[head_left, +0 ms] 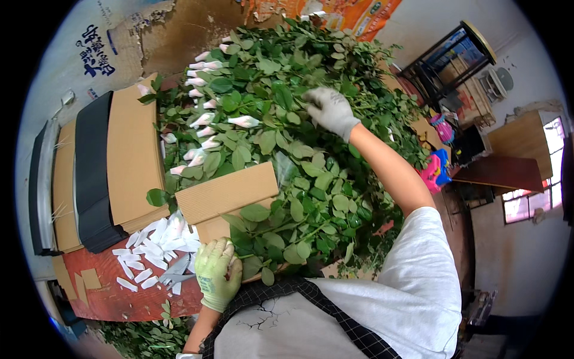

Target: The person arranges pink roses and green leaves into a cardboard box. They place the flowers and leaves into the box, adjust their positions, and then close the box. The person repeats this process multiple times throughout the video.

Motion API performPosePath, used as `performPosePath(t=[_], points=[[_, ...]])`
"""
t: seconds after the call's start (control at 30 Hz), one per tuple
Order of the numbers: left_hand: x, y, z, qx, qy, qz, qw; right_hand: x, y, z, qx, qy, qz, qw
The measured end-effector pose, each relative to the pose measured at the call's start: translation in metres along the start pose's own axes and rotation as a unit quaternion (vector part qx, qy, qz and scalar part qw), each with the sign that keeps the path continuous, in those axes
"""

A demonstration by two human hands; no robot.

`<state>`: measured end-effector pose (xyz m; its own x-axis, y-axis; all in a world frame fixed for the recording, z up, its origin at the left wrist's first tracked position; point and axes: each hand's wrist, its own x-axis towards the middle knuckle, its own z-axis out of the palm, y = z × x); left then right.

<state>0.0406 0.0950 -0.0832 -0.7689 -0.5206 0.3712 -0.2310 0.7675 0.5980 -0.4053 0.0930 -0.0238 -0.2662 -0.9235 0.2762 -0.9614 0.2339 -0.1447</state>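
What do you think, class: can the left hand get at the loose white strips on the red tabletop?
Probably yes: the white strips lie uncovered on the red tabletop, just left of the left hand, and nothing seems to block the way.

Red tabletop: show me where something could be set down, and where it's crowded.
The red tabletop is bare along its near edge, below the white pieces and left of the left hand; a narrow gap separates those pieces from the small cardboard scraps. Leafy stems crowd the right, beneath the right hand; cardboard stacks fill the left.
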Motion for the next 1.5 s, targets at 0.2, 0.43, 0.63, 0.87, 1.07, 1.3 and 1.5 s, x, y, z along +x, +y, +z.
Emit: performPosePath(t=[0.2, 0.43, 0.63, 0.87, 1.07, 1.3, 1.5], points=[[-0.002, -0.003, -0.003, 0.022, 0.006, 0.009, 1.000, 0.148, -0.005, 0.051, 0.052, 0.077, -0.026, 0.995], [0.007, -0.003, -0.006, 0.012, -0.015, 0.012, 1.000, 0.254, -0.013, 0.112, -0.063, -0.074, 0.148, 0.984], [0.006, -0.002, -0.003, 0.046, -0.032, -0.010, 0.998, 0.271, -0.014, 0.130, -0.053, -0.147, 0.217, 0.964], [0.009, 0.002, -0.003, 0.037, -0.003, 0.015, 0.999, 0.254, 0.036, 0.034, -0.005, 0.011, 0.090, 0.996], [0.006, 0.005, 0.000, 0.043, 0.007, 0.020, 0.999, 0.169, 0.196, -0.145, 0.351, 0.230, 0.213, 0.882], [0.000, 0.006, 0.001, 0.045, 0.015, 0.024, 0.999, 0.120, 0.206, -0.114, 0.353, 0.208, 0.229, 0.883], [0.002, 0.011, -0.005, 0.050, -0.006, 0.003, 0.999, 0.151, 0.126, -0.062, 0.108, 0.202, 0.272, 0.934]])
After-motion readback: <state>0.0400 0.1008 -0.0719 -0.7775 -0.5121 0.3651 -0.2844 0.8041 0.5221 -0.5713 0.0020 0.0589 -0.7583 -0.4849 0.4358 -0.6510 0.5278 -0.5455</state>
